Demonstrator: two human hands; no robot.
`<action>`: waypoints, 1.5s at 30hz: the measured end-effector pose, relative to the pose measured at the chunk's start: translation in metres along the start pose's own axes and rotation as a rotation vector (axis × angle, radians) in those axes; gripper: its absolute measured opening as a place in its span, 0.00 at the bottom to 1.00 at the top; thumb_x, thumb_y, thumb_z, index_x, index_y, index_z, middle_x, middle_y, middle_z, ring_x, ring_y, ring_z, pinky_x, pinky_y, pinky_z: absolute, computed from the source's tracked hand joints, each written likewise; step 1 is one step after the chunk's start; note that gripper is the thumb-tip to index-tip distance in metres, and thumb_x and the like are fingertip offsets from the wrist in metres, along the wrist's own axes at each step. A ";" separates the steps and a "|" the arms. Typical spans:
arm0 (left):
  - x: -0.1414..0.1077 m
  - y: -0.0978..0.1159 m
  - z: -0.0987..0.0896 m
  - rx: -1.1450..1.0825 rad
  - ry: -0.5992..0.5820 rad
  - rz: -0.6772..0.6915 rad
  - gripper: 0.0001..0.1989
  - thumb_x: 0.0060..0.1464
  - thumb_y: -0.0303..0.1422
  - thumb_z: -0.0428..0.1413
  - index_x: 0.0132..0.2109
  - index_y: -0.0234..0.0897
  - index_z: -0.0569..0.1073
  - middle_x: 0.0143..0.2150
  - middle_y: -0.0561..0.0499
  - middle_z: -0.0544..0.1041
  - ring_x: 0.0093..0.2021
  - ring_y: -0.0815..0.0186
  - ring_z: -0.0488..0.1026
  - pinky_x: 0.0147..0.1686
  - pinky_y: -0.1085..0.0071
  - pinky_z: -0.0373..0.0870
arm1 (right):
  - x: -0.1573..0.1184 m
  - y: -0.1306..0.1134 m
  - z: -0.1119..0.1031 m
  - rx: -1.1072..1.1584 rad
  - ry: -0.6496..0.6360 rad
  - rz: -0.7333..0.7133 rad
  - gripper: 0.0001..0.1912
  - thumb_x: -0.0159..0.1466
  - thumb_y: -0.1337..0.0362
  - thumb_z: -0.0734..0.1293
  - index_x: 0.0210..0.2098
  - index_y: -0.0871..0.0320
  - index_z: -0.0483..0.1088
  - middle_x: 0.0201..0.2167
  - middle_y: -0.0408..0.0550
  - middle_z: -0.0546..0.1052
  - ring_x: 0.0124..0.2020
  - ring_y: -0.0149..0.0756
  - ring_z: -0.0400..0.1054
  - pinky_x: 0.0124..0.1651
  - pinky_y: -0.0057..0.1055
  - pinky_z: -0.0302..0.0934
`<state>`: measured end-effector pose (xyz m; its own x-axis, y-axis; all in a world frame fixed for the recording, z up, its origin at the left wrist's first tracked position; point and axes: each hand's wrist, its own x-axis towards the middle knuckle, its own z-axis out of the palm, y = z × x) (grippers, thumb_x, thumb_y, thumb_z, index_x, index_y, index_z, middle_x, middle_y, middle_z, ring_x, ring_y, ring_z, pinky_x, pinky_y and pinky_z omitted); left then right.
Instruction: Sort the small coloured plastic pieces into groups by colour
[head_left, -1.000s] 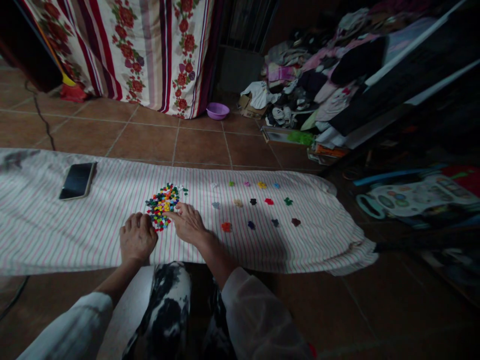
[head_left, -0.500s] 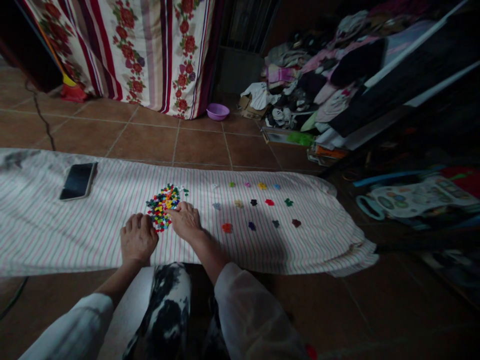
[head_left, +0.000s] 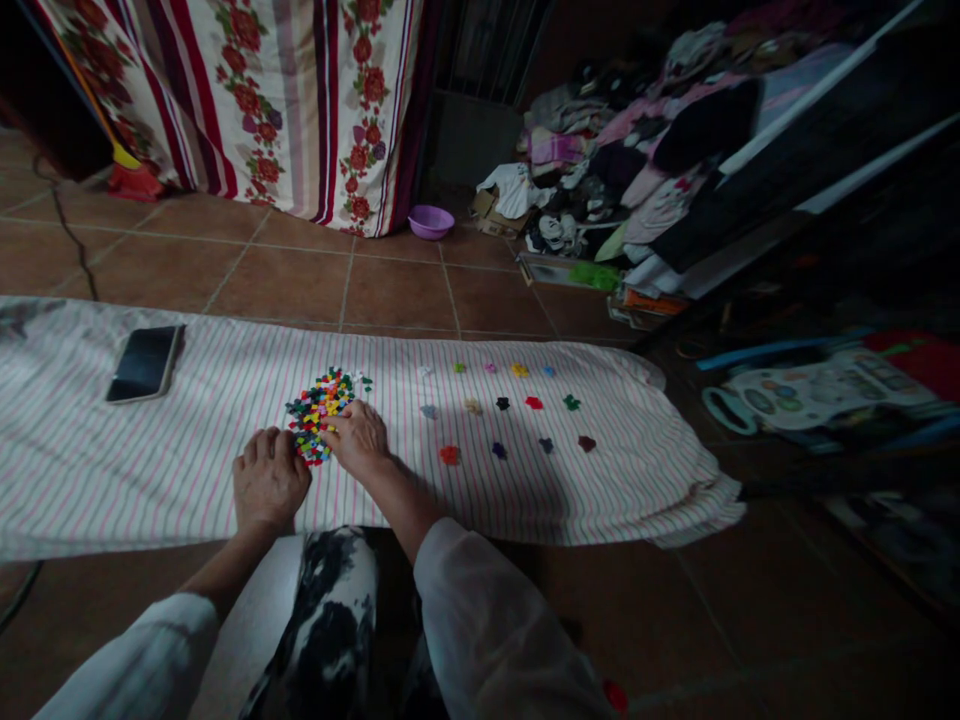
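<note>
A heap of small plastic pieces point(head_left: 311, 408) in many colours lies on a striped cloth point(head_left: 202, 440). My right hand point(head_left: 361, 438) is at the heap's right side, thumb and finger drawn together among the pieces; whatever is between them is too small to make out. My left hand point(head_left: 270, 478) rests on the cloth at the heap's lower left, fingers curled under, so their tips and anything beneath are hidden. Right of the heap, small single-colour clusters sit in three rows, among them a red cluster point(head_left: 533, 403), an orange cluster point(head_left: 449, 455) and a brown cluster point(head_left: 586, 444).
A phone point(head_left: 145, 364) lies on the cloth to the left. Beyond the cloth's far edge are a tiled floor, a purple basin point(head_left: 431, 222), a flowered curtain point(head_left: 296, 110) and a red broom point(head_left: 135, 182). Piled clothes point(head_left: 600, 180) fill the far right.
My right hand has shifted slightly left, deeper into the heap. The left hand stays beside it. The whole view has slid a little.
</note>
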<state>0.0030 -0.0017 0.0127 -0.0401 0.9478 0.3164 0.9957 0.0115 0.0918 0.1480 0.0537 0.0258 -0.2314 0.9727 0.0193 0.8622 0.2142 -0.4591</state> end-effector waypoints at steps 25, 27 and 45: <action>-0.001 -0.002 0.002 0.025 -0.010 -0.004 0.17 0.58 0.34 0.45 0.50 0.33 0.69 0.54 0.38 0.70 0.54 0.51 0.66 0.44 0.57 0.62 | -0.019 -0.005 -0.009 0.677 0.231 0.068 0.08 0.61 0.70 0.64 0.38 0.51 0.69 0.36 0.38 0.79 0.37 0.29 0.74 0.42 0.25 0.68; -0.001 -0.002 0.002 0.027 -0.016 -0.009 0.17 0.58 0.34 0.45 0.50 0.33 0.70 0.54 0.38 0.70 0.54 0.51 0.66 0.44 0.57 0.62 | -0.021 0.003 -0.014 0.720 0.263 0.066 0.06 0.60 0.69 0.64 0.37 0.51 0.69 0.34 0.39 0.79 0.36 0.30 0.74 0.40 0.25 0.69; 0.000 0.002 -0.005 0.012 -0.065 -0.028 0.17 0.57 0.34 0.46 0.50 0.33 0.70 0.53 0.37 0.69 0.53 0.50 0.66 0.46 0.54 0.64 | -0.071 0.226 -0.123 0.308 0.732 0.425 0.13 0.54 0.59 0.62 0.35 0.58 0.73 0.32 0.49 0.77 0.32 0.36 0.70 0.40 0.33 0.66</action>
<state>0.0050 -0.0029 0.0180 -0.0633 0.9657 0.2519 0.9952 0.0423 0.0879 0.4148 0.0437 0.0296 0.5156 0.8003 0.3061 0.6258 -0.1077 -0.7725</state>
